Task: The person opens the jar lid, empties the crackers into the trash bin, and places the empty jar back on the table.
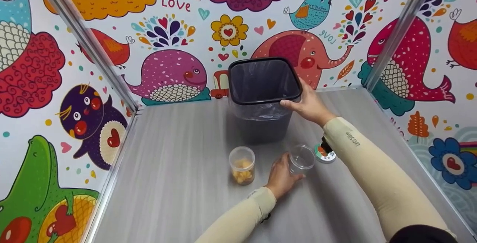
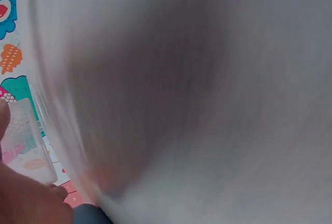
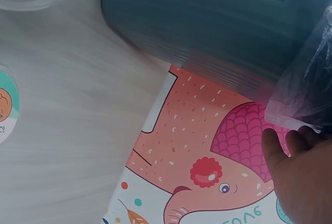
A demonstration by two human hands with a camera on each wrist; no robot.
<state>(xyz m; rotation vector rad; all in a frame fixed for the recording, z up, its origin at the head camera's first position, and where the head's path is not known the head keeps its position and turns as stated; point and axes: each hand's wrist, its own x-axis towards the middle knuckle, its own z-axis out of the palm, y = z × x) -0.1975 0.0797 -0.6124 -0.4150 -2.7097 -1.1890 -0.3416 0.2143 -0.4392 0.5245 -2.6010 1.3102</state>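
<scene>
My right hand [image 1: 311, 103] grips the right side of a dark trash bin [image 1: 261, 127], its thumb on the rim and its fingers along the outer side. A clear plastic liner [image 3: 306, 84] is folded over the bin's rim. Lower in the head view, my left hand [image 1: 283, 177] holds a clear plastic jar [image 1: 302, 159] between thumb and fingers, with its round mouth facing up. To the left of that hand stands a second clear jar [image 1: 242, 165], partly filled with yellow-orange pieces. Blur fills most of the left wrist view.
A round printed lid [image 1: 326, 154] lies right of the held jar, partly under the right forearm. The grey table [image 1: 179, 168] is bordered by cartoon-printed walls [image 1: 175, 30] with metal corner rails. The bin stands near the back wall.
</scene>
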